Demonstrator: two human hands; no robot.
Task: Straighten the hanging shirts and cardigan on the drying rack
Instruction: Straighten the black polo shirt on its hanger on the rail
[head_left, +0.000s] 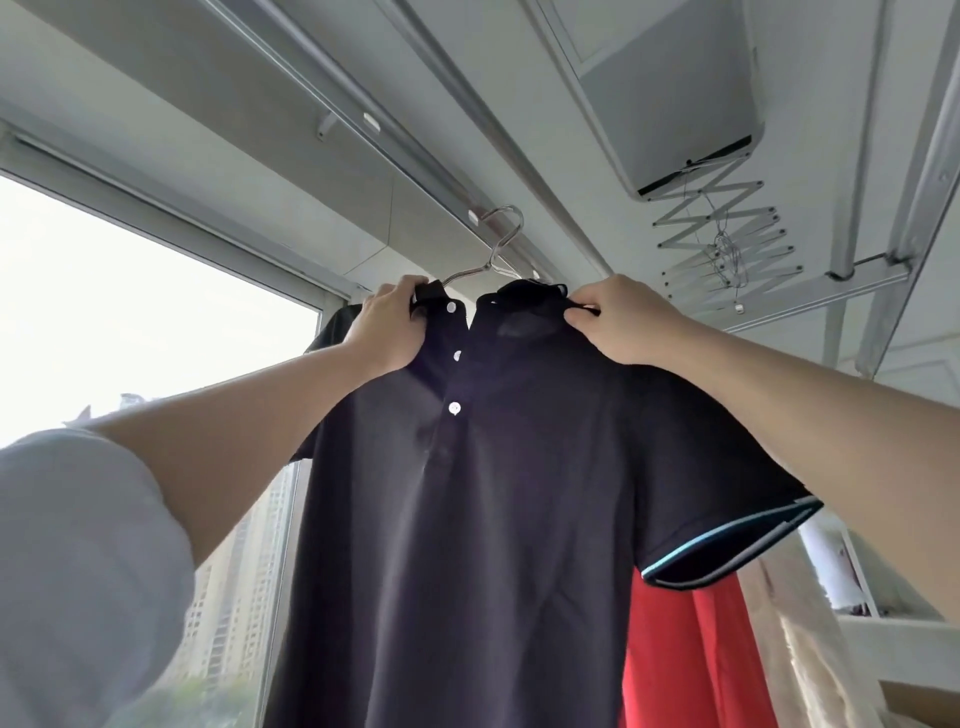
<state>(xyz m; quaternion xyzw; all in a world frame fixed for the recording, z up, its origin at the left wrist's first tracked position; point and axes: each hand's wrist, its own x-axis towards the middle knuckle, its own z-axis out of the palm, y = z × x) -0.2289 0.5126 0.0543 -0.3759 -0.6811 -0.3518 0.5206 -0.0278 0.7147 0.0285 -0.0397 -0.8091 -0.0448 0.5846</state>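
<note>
Dark polo shirt (467, 519), hem cut off below, collar pinched by left hand (387, 332) and right hand (618, 322) fingers.

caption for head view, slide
Both hands, left and right, grip the collar of a dark polo shirt on a metal hanger.

You're on a home laundry balcony: a white ceiling-mounted folding drying rack (727, 249) above your hands, a large window (130, 312) left showing pale apartment towers (234, 597).
</note>
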